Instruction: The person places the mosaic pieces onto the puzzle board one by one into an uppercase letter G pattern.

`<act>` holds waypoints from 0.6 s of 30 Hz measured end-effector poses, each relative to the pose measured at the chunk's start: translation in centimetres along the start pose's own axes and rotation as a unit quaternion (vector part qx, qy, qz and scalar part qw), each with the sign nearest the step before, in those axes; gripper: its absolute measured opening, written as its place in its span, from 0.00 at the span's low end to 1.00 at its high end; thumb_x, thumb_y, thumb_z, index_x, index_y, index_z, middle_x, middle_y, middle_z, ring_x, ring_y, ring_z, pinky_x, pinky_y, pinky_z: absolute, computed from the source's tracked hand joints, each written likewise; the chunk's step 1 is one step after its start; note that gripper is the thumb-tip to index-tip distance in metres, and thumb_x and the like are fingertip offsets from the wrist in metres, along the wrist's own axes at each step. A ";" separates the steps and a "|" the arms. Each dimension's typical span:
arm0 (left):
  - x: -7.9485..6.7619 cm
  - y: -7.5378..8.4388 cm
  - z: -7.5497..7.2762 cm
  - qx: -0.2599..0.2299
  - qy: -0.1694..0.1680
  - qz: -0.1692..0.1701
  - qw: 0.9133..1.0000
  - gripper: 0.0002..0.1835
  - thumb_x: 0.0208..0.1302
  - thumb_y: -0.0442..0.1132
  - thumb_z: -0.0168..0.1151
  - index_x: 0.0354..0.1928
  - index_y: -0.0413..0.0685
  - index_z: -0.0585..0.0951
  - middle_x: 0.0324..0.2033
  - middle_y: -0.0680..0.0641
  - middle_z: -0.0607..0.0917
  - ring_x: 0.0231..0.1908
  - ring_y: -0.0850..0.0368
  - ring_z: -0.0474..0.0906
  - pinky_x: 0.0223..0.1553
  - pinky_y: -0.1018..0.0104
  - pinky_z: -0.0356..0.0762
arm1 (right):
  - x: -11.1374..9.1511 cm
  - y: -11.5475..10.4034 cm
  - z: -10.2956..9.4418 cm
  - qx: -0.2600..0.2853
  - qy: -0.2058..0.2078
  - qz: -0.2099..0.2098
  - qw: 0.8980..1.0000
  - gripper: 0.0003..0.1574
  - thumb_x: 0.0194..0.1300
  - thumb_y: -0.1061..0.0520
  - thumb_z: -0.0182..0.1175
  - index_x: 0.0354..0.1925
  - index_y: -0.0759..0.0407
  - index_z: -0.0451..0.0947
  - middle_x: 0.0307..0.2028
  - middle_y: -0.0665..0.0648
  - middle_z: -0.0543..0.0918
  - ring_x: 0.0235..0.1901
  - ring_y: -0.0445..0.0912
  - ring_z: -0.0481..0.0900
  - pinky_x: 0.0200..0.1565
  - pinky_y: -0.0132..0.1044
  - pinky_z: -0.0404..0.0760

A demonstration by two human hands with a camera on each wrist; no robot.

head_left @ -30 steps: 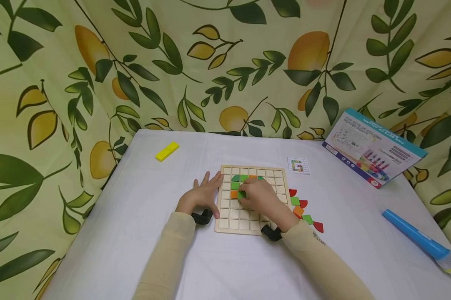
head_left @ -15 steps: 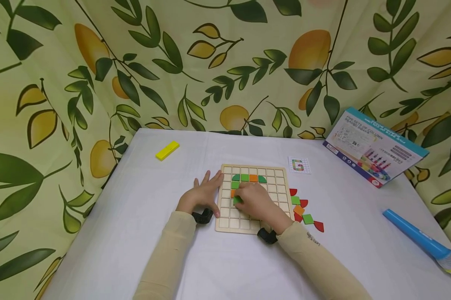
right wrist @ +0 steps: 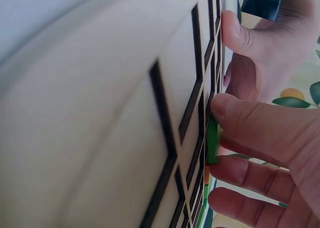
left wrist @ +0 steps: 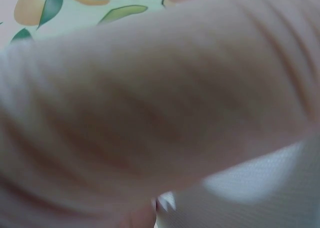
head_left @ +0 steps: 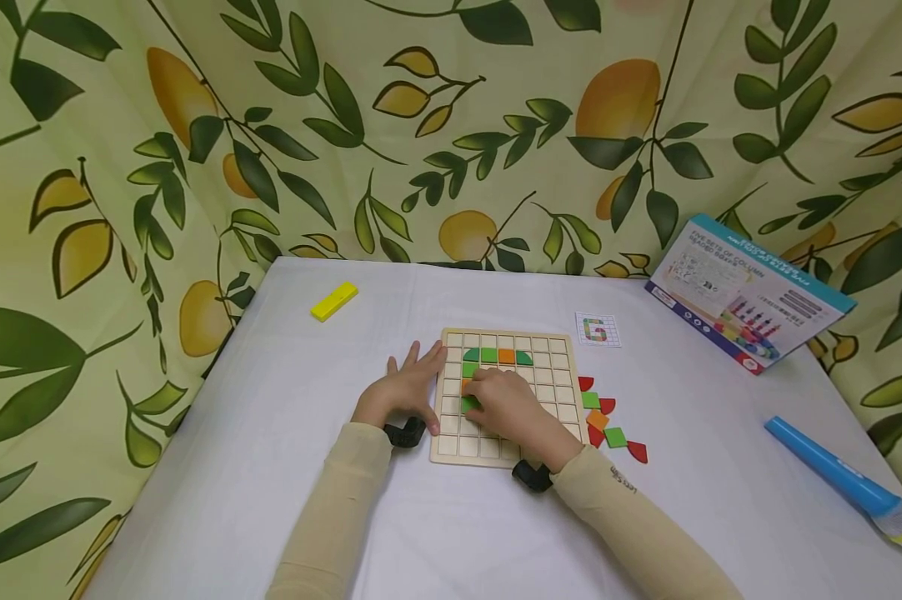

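Note:
A wooden grid board (head_left: pixel 556 417) lies on the table. My right hand (head_left: pixel 507 400) is over its left half, thumb and index finger at opposite edges of a green square tile (right wrist: pixel 212 140), pinching it down at the board. Above that tile, an orange tile (head_left: pixel 465 387) is partly covered by the fingers, and a green square (head_left: pixel 469 369) sits higher. The top line holds a dark green quarter-round (head_left: pixel 471 356), a green square, an orange square (head_left: pixel 506 357) and another dark green quarter-round (head_left: pixel 524 358). My left hand (head_left: pixel 406 393), fingers spread, touches the board's left edge; skin fills the left wrist view, blurred.
Loose red quarter-rounds (head_left: pixel 637 452), green squares (head_left: pixel 615 437) and an orange square (head_left: pixel 597 420) lie right of the board. A pattern card (head_left: pixel 597 330) is behind them. Farther out are a yellow block (head_left: pixel 334 302), a printed box (head_left: pixel 747 296) and a blue tube-like object (head_left: pixel 834 471).
My right hand has moved down and slightly left with the green tile, from beside the orange tile to the cell below it. The left hand stays at the board's edge.

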State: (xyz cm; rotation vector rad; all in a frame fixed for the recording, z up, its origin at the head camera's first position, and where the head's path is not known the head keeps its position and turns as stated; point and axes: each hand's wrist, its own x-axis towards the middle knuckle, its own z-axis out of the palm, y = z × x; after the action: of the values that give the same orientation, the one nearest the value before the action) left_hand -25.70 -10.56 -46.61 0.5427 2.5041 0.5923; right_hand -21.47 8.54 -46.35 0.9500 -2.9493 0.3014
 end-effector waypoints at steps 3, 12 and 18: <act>0.1 0.0 -0.1 0.003 -0.001 0.002 1.000 0.74 0.22 0.50 0.81 0.73 0.51 0.41 0.72 0.53 0.37 0.69 0.46 0.23 0.61 0.34 0.25 | -0.1 0.1 -0.2 0.002 0.001 0.000 1.000 0.18 0.49 0.49 0.70 0.40 0.52 0.84 0.32 0.47 0.77 0.30 0.40 0.75 0.31 0.34 0.75; 0.4 -0.3 0.3 0.002 0.005 -0.005 1.000 0.75 0.21 0.47 0.82 0.72 0.54 0.41 0.71 0.55 0.36 0.69 0.48 0.21 0.61 0.36 0.22 | -2.6 1.9 -2.1 0.046 0.034 0.038 0.998 0.16 0.51 0.54 0.68 0.40 0.55 0.84 0.35 0.49 0.80 0.34 0.43 0.77 0.35 0.36 0.76; 0.3 -0.4 0.4 -0.006 0.002 0.002 1.000 0.75 0.21 0.47 0.82 0.72 0.55 0.41 0.71 0.55 0.36 0.69 0.49 0.21 0.61 0.36 0.22 | -7.8 5.4 -3.7 0.038 0.047 0.134 0.989 0.20 0.50 0.54 0.70 0.43 0.58 0.82 0.38 0.53 0.81 0.35 0.47 0.78 0.35 0.43 0.78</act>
State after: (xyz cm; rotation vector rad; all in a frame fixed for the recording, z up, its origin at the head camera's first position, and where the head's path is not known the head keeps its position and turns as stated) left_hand -25.76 -10.58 -47.24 0.5420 2.5026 0.6092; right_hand -18.45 18.04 -44.32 0.5243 -2.9942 0.4557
